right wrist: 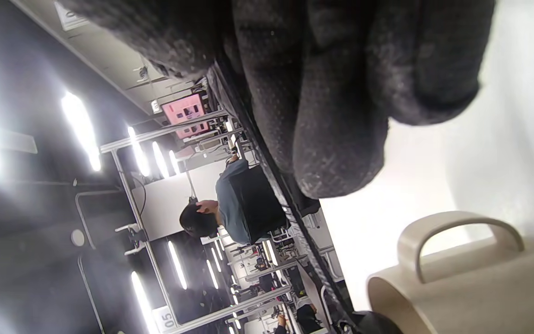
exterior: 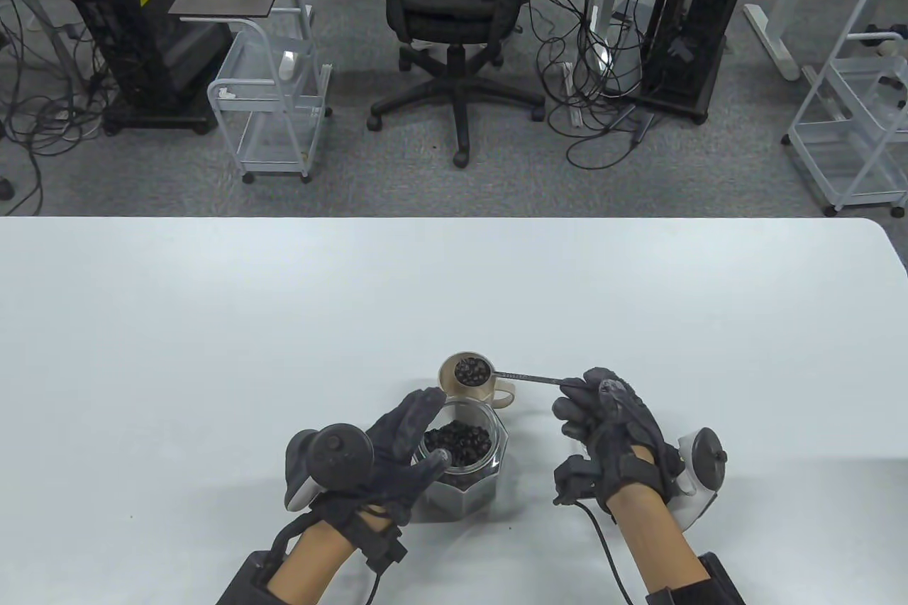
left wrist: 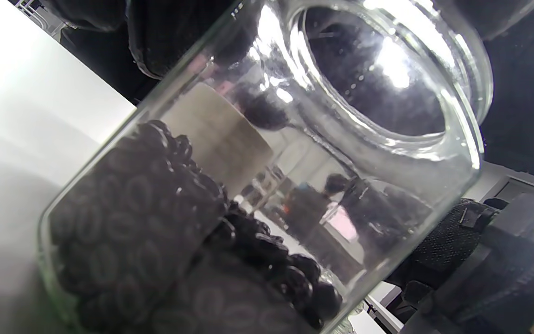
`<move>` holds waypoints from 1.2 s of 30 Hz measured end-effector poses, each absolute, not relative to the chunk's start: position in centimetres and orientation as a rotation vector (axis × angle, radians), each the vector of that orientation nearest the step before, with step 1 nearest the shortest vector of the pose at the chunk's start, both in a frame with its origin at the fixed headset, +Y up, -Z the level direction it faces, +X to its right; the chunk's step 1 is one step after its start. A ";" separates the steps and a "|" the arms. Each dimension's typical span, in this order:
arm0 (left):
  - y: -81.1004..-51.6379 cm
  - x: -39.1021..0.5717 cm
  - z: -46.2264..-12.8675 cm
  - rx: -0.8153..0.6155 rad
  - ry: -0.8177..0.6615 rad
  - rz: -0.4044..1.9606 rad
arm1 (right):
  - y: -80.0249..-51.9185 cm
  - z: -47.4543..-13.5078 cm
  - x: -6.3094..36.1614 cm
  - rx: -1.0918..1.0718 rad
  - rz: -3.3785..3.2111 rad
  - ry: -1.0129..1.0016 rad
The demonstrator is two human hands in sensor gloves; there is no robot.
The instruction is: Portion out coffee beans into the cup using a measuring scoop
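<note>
A faceted glass jar (exterior: 464,474) of coffee beans (exterior: 457,444) stands near the table's front edge. My left hand (exterior: 397,445) grips it, fingers curled round its left side and rim. Just behind it sits a beige cup (exterior: 468,392) with its handle to the right. A metal measuring scoop (exterior: 471,371) full of beans hovers over the cup's mouth; my right hand (exterior: 599,413) pinches the far end of its thin handle (exterior: 528,377). In the left wrist view the jar (left wrist: 267,176) fills the frame, with beans (left wrist: 155,232) low inside. The right wrist view shows the cup (right wrist: 461,278) below my fingertips (right wrist: 336,153).
The white table (exterior: 213,321) stretches wide to left, right and back. Beyond its far edge stand an office chair (exterior: 454,16), wire carts (exterior: 273,101) and computer towers on the floor. A person sits at a desk (right wrist: 230,208) in the right wrist view's background.
</note>
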State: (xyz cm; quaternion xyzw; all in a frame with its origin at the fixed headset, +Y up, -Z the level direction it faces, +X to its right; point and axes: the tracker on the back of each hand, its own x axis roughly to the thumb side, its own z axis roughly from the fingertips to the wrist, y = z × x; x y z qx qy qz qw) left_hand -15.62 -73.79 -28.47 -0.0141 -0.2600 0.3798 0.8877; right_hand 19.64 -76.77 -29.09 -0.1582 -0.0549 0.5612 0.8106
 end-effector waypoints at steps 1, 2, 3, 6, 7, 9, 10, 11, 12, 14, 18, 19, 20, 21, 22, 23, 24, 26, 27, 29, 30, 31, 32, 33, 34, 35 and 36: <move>-73.8 -15.6 -28.5 -0.031 -0.540 0.786 | -76.8 -29.1 19.5 -0.332 1.225 -0.126; -73.8 -15.6 -28.5 -0.033 -0.540 0.785 | -76.7 -29.1 19.3 -0.318 1.254 -0.138; -73.8 -15.6 -28.5 -0.034 -0.539 0.786 | -76.6 -29.1 19.1 -0.305 1.276 -0.147; -73.8 -15.6 -28.5 -0.032 -0.541 0.796 | -76.0 -29.1 18.7 -0.229 1.366 -0.187; -73.8 -15.6 -28.5 -0.033 -0.541 0.798 | -75.7 -29.2 18.6 -0.191 1.410 -0.204; -73.8 -15.6 -28.5 -0.032 -0.541 0.791 | -74.9 -29.2 18.4 -0.100 1.514 -0.251; -73.8 -15.6 -28.5 -0.032 -0.540 0.789 | -74.6 -29.2 18.3 -0.069 1.543 -0.261; -73.8 -15.6 -28.5 -0.033 -0.539 0.789 | -74.0 -29.2 18.2 0.003 1.592 -0.283; -73.8 -15.6 -28.5 -0.034 -0.539 0.791 | -73.2 -29.1 17.9 0.097 1.654 -0.332; -73.8 -15.6 -28.5 -0.034 -0.540 0.795 | -71.7 -28.9 17.3 0.294 1.820 -0.439; -73.8 -15.6 -28.5 -0.038 -0.539 0.791 | -69.8 -27.9 16.0 0.595 2.070 -0.586; -73.8 -15.6 -28.5 -0.039 -0.539 0.790 | -69.7 -27.8 15.8 0.618 2.082 -0.596; -73.8 -15.7 -28.5 -0.040 -0.539 0.790 | -69.7 -27.7 15.7 0.624 2.076 -0.594; -73.8 -15.7 -28.5 -0.040 -0.539 0.791 | -69.8 -27.7 15.6 0.623 2.066 -0.591; -73.9 -15.6 -28.5 -0.039 -0.539 0.794 | -69.9 -27.7 15.7 0.615 2.043 -0.587; -73.9 -15.6 -28.5 -0.037 -0.540 0.799 | -70.0 -27.7 15.8 0.596 2.022 -0.584; -73.9 -15.6 -28.5 -0.037 -0.540 0.800 | -70.0 -27.8 15.9 0.582 2.015 -0.584; -73.9 -15.6 -28.5 -0.037 -0.540 0.798 | -70.2 -28.0 16.3 0.526 1.986 -0.595; -73.9 -15.6 -28.5 -0.037 -0.540 0.794 | -70.4 -28.0 16.6 0.467 1.941 -0.586; -73.9 -15.6 -28.5 -0.037 -0.540 0.795 | -71.0 -28.2 17.3 0.330 1.838 -0.561; -73.9 -15.6 -28.5 -0.037 -0.540 0.797 | -71.5 -28.4 17.9 0.236 1.743 -0.525; -73.9 -15.6 -28.5 -0.037 -0.541 0.799 | -71.8 -28.5 18.2 0.192 1.697 -0.504; -73.9 -15.6 -28.5 -0.037 -0.541 0.801 | -72.1 -28.5 18.5 0.152 1.653 -0.485; -73.9 -15.6 -28.5 -0.038 -0.541 0.801 | -72.5 -28.6 18.9 0.098 1.600 -0.465; -73.9 -15.6 -28.5 -0.039 -0.541 0.800 | -72.8 -28.7 19.2 0.057 1.563 -0.451; -73.9 -15.6 -28.5 -0.041 -0.540 0.796 | -73.2 -28.7 19.6 0.005 1.512 -0.430; -73.9 -15.6 -28.5 -0.043 -0.540 0.794 | -73.5 -28.7 19.8 -0.034 1.471 -0.413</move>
